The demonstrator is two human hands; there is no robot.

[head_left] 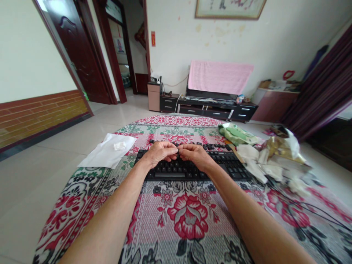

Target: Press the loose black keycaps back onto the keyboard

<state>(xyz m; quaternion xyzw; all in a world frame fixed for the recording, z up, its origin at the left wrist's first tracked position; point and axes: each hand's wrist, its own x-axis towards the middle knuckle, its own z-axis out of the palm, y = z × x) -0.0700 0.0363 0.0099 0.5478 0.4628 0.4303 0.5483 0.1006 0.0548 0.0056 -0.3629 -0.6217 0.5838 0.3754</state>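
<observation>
Flowered tablecloth (189, 220) spreads in front of the keyboard (170, 175) and runs out on every side of it; the black keyboard lies flat, long edge towards the person. Over its upper rows are the left hand (162, 151) and right hand (194, 154), fingertips brought together in 2 pinches, apparently on 1 small dark piece (178, 150); it is too covered to identify.

Work looks partway: keys fill the front rows, while loose black keycaps (218, 146) line up behind the keyboard and seem yet to be dealt with; the hands hide whether any sockets are bare.

Left of the keyboard is a white sheet (96, 154) bearing 1 crumpled wad (119, 146); right of it lie black cables (298, 202), white scraps (250, 154) and a gold-coloured bag (277, 145); behind its right end sits a green bag (236, 134).

Far beyond the keyboard, a low dark cabinet (192, 111) carries a screen under a pink towel (220, 77); above hangs 1 framed picture (231, 16).
</observation>
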